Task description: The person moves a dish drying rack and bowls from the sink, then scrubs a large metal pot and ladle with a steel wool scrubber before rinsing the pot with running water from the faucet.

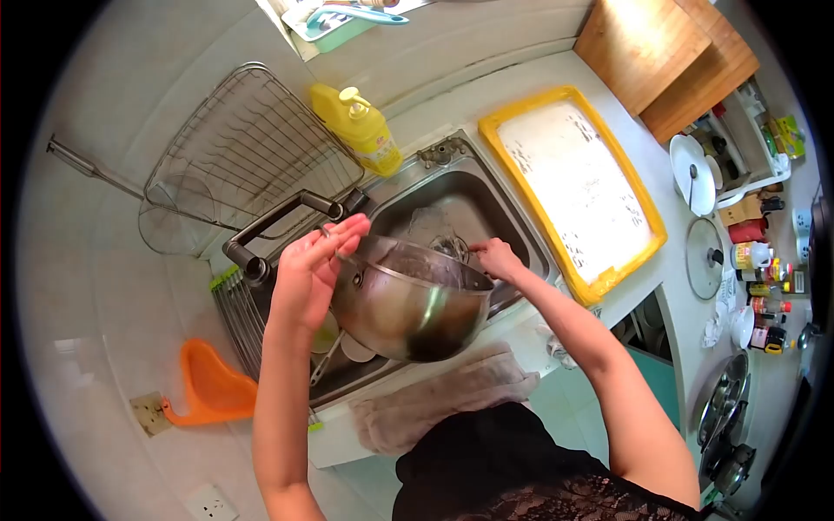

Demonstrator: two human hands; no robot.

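A stainless steel pot (pixel 408 308), stained dark near its base, is tilted over the sink with its opening facing away from me. My left hand (pixel 314 265) holds the pot at its left handle, fingers stretched past the loop. On the other side, my right hand (pixel 499 259) is closed at the right end of the rim; the handle there is mostly hidden. Below the pot's far rim, water shows in the metal sink basin (pixel 465 195). The faucet (pixel 291 217) stands close to my left hand.
A yellow pump bottle (pixel 369 139) and a wire rack (pixel 252 139) stand behind the sink. On the right lies a yellow-edged white board (pixel 573 182). A grey towel (pixel 447 395) lies along the front edge; an orange basket-like holder (pixel 208 386) hangs on the left wall.
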